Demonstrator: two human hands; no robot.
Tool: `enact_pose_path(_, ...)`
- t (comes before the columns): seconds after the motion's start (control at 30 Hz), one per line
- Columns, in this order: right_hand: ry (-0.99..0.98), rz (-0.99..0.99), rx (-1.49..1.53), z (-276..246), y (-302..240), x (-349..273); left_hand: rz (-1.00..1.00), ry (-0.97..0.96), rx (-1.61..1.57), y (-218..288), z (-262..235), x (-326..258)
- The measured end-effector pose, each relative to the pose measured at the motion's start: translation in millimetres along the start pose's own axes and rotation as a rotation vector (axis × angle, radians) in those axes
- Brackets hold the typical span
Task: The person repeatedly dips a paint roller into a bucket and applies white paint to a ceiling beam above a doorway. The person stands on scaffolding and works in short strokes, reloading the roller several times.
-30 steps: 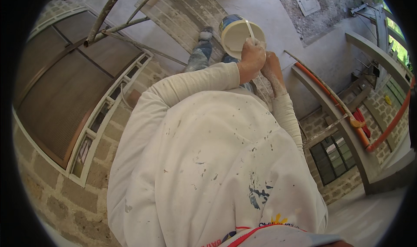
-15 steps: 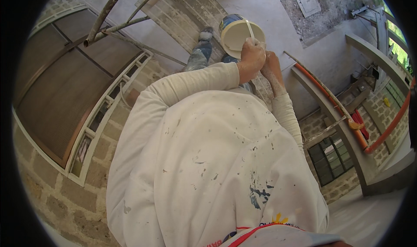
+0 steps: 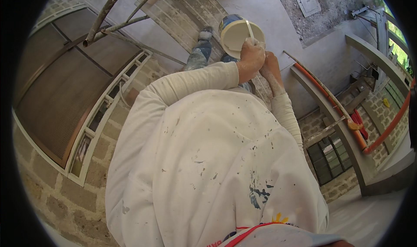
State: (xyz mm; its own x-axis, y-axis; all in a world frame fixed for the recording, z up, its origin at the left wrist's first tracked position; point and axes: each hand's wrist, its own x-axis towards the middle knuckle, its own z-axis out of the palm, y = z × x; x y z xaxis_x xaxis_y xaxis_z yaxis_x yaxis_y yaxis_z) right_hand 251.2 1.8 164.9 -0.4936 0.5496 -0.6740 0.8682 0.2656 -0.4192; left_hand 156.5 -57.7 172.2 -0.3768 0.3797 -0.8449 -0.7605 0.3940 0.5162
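Note:
My left hand (image 3: 251, 61) is closed at the near rim of a pale bucket (image 3: 238, 37) with a dark blue patterned side. From its fingers a narrow white strip (image 3: 249, 30) runs over the bucket's opening to the far rim; I cannot tell whether it is the bucket's handle. Right beside it, partly covered by the left, my right hand (image 3: 272, 69) has its fingers curled in; what they hold is hidden. Pale dust coats both hands. The bucket's inside looks off-white. My paint-spotted white shirt (image 3: 208, 160) fills the middle of the view.
Worn wooden planks (image 3: 173, 21) lie under my left foot (image 3: 206, 33). Scaffold poles (image 3: 104, 19) cross at upper left, before a brown screened window (image 3: 65, 90) in a block wall (image 3: 78, 195). To my right run an orange pipe (image 3: 323, 90) and a concrete ledge (image 3: 334, 121).
Hardly anything differs. Both hands stay together at the bucket's near rim, with only a very slight shift of the hands and shirt folds.

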Motion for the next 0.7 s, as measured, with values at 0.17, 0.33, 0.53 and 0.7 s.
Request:
enact_pose_path(0.17, -0.014, 0.036, -0.043, -14, -5, -32, -0.019, -0.025, -0.093, -1, 1, 4)
enact_pose_path(0.33, 0.117, -0.069, -0.086, 9, 0, 19, 0.026, 0.006, 0.012, -6, 0, 8)
enact_pose_path(0.53, 0.001, -0.001, -0.016, -6, -7, -5, 0.013, -0.014, 0.008, -2, -3, 7)
enact_pose_path(0.7, -0.036, 0.064, -0.062, -9, -11, -28, -0.009, -0.009, -0.014, 1, -2, 8)
